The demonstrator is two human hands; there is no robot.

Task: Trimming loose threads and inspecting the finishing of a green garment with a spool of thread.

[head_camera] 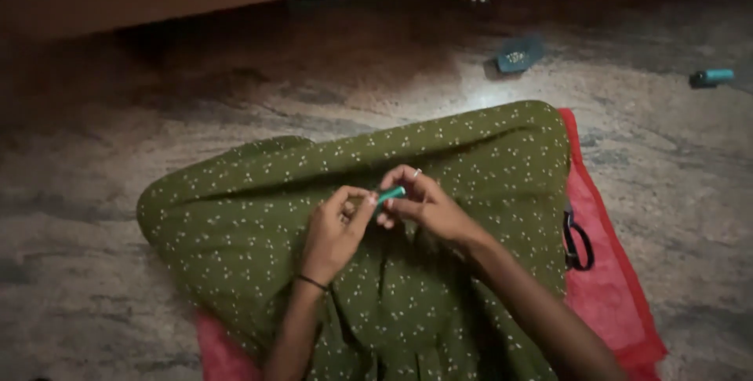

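Both hands meet over the lap: the left hand [336, 228] and right hand [420, 207] each pinch an end of a small teal tube [390, 193], fingertips closed on it, so each grip is clamped on that one thing. It sits just above the green dotted cloth [259, 216], roughly mid-frame.

Risk, as I judge it: the tube is short, smooth and round, prob. hard plastic, and held only by fingertip pads, so a pull or twist with too little pinch could let it slip and drop into the folds of the cloth (hard to spot there, the light is dim). If it has a cap, that could pop off and roll across the floor [118, 138].

Cloth: soft, matte, olive w/ tiny pale dots, draped in loose rounded folds. Under it a pink-red cloth [620, 302], thinner, flat at the edge. On that, black-handled scissors [579, 246], looped handles, only partly seen. Floor is mottled grey stone, slightly glossy. Further out, a second teal tube [712, 77] and a small blue patch [519, 55].
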